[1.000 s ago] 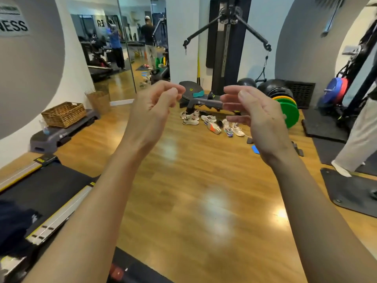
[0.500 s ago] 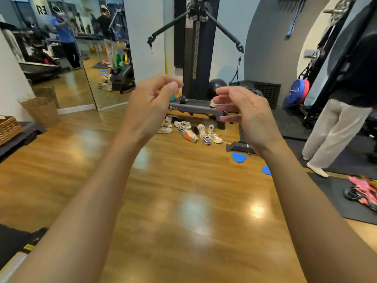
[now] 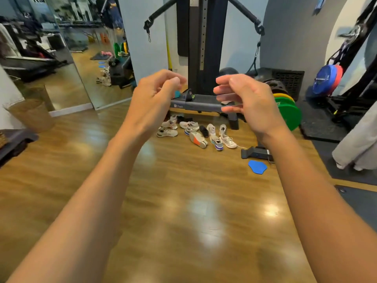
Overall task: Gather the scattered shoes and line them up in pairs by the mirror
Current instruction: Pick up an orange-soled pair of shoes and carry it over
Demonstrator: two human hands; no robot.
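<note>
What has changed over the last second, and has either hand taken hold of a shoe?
The wearer has walked toward the shoes, which now show nearer, and turned right: the mirror has slid toward the left edge. Nothing was picked up or let go. The left hand and right hand stay raised and empty, and the shoes still lie jumbled by the bench.

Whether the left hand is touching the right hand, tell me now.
Apart. The head view shows a clear gap between the left hand and the right hand, and the grey bench behind is visible through it.
</note>
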